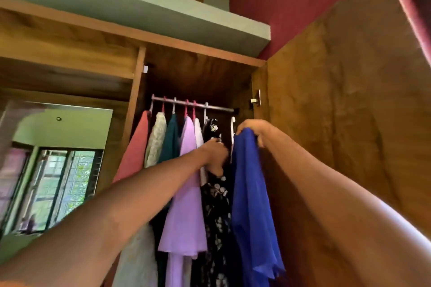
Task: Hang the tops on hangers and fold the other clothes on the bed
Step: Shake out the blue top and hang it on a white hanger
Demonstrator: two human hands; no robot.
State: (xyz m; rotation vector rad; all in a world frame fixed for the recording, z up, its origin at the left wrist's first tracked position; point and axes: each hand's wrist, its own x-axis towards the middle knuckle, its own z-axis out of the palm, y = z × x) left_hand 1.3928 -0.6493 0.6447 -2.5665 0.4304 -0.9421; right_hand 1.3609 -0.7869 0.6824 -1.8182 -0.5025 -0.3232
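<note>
My right hand [250, 131] grips the top of the blue top [251, 193], which is on a white hanger [232, 134], just below the right end of the wardrobe rail [198, 105]. My left hand [215, 155] curls around the black floral garment [218, 205] hanging just left of it. Further left hang lilac [186, 205], teal [170, 140], pale green [156, 137] and coral [135, 149] tops. The wardrobe door [349, 112] stands open on the right.
</note>
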